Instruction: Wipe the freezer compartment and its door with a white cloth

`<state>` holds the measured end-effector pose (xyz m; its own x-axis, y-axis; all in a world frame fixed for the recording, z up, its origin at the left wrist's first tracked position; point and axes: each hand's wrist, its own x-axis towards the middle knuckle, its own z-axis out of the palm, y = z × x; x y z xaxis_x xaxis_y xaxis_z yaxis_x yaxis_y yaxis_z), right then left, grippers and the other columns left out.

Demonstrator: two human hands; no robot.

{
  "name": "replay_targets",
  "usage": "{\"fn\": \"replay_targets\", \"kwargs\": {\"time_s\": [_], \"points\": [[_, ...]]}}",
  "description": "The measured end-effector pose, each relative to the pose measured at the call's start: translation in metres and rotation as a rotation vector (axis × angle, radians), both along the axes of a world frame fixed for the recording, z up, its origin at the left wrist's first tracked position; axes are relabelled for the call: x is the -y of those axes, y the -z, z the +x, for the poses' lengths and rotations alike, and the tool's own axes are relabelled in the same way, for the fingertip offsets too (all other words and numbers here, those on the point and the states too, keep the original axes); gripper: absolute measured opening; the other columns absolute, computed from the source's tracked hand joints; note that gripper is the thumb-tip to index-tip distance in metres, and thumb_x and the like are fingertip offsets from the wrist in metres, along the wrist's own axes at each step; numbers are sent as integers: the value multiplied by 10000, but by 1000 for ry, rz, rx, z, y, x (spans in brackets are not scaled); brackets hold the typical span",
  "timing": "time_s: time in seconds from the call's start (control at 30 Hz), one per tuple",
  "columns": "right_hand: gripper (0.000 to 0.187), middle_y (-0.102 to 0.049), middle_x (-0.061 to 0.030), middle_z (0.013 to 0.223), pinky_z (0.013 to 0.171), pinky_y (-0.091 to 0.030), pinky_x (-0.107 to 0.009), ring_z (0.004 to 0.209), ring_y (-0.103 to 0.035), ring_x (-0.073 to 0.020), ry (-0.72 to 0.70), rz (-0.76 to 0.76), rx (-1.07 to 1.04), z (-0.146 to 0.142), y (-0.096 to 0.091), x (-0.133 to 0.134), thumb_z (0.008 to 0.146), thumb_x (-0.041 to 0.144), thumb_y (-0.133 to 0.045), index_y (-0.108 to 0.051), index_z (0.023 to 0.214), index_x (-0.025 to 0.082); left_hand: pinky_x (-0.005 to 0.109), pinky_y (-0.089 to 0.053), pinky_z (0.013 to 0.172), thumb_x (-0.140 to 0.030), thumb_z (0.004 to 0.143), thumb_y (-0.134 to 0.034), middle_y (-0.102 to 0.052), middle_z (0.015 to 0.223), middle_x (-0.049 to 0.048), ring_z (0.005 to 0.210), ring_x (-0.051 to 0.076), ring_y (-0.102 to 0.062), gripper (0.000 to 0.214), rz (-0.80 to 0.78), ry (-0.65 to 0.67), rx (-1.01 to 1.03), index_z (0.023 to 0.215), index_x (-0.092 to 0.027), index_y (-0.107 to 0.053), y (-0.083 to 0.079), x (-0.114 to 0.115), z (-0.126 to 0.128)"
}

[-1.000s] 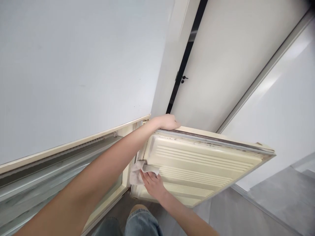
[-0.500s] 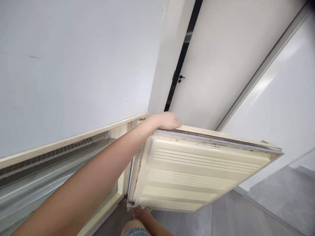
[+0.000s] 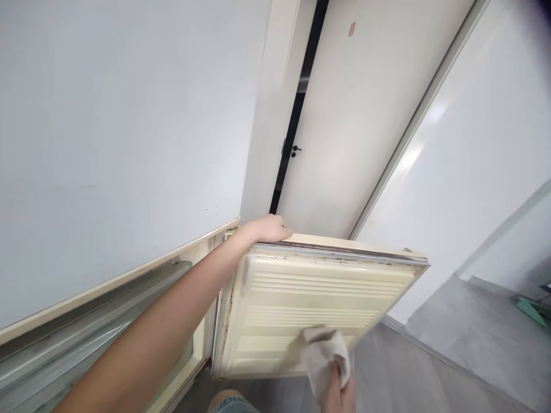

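A cream refrigerator door (image 3: 318,298) stands open with its ribbed inner panel facing me. Dark marks run along its seal and edges. My left hand (image 3: 271,228) rests over the door's top edge near the hinge side, fingers curled around it. At the lower right, my right hand (image 3: 340,393) grips a crumpled greyish-white cloth (image 3: 322,355). The cloth is in front of the panel's lower part; whether it touches the surface is hard to tell. My left forearm partly hides the refrigerator compartment (image 3: 86,344) at the left.
Above the compartment is a large white surface (image 3: 120,115). Behind the refrigerator door are a white room door (image 3: 344,115) with a black handle (image 3: 296,149) and a white wall (image 3: 482,143). Grey floor (image 3: 404,367) lies below. A green object (image 3: 531,310) shows at the right edge.
My right hand and the cloth have moved from the door's lower hinge-side corner rightward, in front of the lower panel. My left hand keeps its hold. The view has shifted right.
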<state>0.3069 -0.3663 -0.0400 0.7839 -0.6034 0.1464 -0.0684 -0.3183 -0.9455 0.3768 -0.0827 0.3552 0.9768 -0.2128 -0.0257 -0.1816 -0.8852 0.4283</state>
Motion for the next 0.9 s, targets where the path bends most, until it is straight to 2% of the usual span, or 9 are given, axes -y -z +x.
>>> {"fn": "replay_targets", "kwargs": {"time_s": [0.03, 0.1, 0.2, 0.27, 0.33, 0.43, 0.53, 0.73, 0.9], "points": [[525, -709, -150, 1008, 777, -549, -513, 949, -670, -371, 53, 24, 74, -4, -32, -10, 836, 611, -555, -651, 1147, 199, 348, -356, 637, -466, 811, -367, -532, 659, 21, 626, 174, -452, 332, 0, 0, 4, 567, -243, -392, 1, 0, 1], [466, -678, -171, 1145, 852, -529, -475, 1056, -646, -339, -41, -25, 470, -7, -98, -41, 889, 482, -537, -609, 1222, 163, 345, -356, 649, -477, 812, -366, -520, 654, 16, 631, 170, -449, 343, -1, 4, 14, 567, -239, -399, 2, -1, 3], [413, -615, -157, 1316, 1018, -450, -516, 1276, -546, -327, -479, -358, 1013, -1, -184, -101, 916, 284, -454, -563, 1300, 177, 337, -365, 677, -504, 813, -364, -575, 706, 31, 669, 172, -475, 371, -10, 17, 20, 584, -228, -459, 3, -2, 4], [440, -656, -142, 1262, 999, -458, -453, 1230, -584, -271, -626, -638, 1134, 8, -224, -137, 894, 174, -415, -540, 1316, 161, 332, -370, 688, -510, 804, -376, -589, 713, 31, 683, 172, -484, 376, -17, 15, 17, 588, -223, -487, 2, -2, 4], [445, -670, -138, 1264, 944, -467, -419, 1197, -601, -267, -649, -846, 1151, 15, -245, -160, 872, 147, -428, -553, 1299, 148, 328, -372, 694, -508, 791, -396, -571, 690, 19, 690, 172, -489, 368, -26, 4, 18, 579, -222, -492, 2, -2, 4], [431, -674, -136, 1272, 900, -469, -389, 1151, -620, -258, -635, -936, 1156, 25, -252, -165, 870, 177, -448, -565, 1282, 133, 326, -359, 681, -512, 787, -406, -510, 643, -7, 668, 162, -461, 373, -43, 11, 14, 550, -228, -449, 3, -5, 4], [406, -680, -150, 1236, 907, -461, -377, 1122, -630, -242, -572, -916, 1182, 38, -246, -140, 879, 195, -430, -566, 1256, 127, 325, -342, 667, -546, 807, -386, -460, 639, -25, 647, 148, -408, 403, -61, 51, 1, 557, -232, -415, 4, -8, 6], [313, -687, -124, 1073, 897, -468, -440, 1048, -640, -278, -217, -805, 1173, 92, -232, -34, 857, 252, -491, -594, 1145, 186, 350, -327, 680, -557, 829, -378, -427, 642, -23, 642, 159, -398, 408, -41, 43, -31, 580, -235, -395, 1, -9, 3], [332, -675, -140, 1088, 969, -457, -487, 1082, -616, -297, 144, -564, 898, 136, -227, 63, 841, 343, -483, -624, 1076, 156, 344, -350, 695, -541, 834, -391, -474, 668, -14, 658, 160, -433, 394, -25, 18, -49, 592, -231, -424, -4, -6, -1]]}}
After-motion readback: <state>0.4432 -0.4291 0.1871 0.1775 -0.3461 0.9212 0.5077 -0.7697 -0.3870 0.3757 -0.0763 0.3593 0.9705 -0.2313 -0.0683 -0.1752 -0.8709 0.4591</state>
